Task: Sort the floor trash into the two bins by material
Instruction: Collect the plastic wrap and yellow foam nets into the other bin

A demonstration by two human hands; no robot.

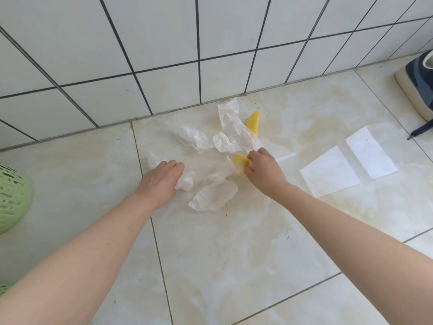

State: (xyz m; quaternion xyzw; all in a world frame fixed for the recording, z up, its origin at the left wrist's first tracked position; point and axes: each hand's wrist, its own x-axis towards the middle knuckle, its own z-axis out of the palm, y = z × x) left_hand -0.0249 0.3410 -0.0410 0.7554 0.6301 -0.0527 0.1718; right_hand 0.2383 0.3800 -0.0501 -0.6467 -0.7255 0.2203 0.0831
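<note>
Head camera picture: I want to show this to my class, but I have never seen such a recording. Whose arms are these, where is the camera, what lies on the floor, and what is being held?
There is no machine here. A person wears a camera on the head, looking forward and down, so both bare arms reach into the picture from below.

The left hand grips a crumpled white tissue. The right hand pinches a small yellow piece.

On the tiled floor lie more crumpled papers, a yellow ribbed piece near the wall, and two flat white sheets on the right. A green perforated bin shows at the left edge, and a shoe at the right edge. Only one bin is clearly visible.
</note>
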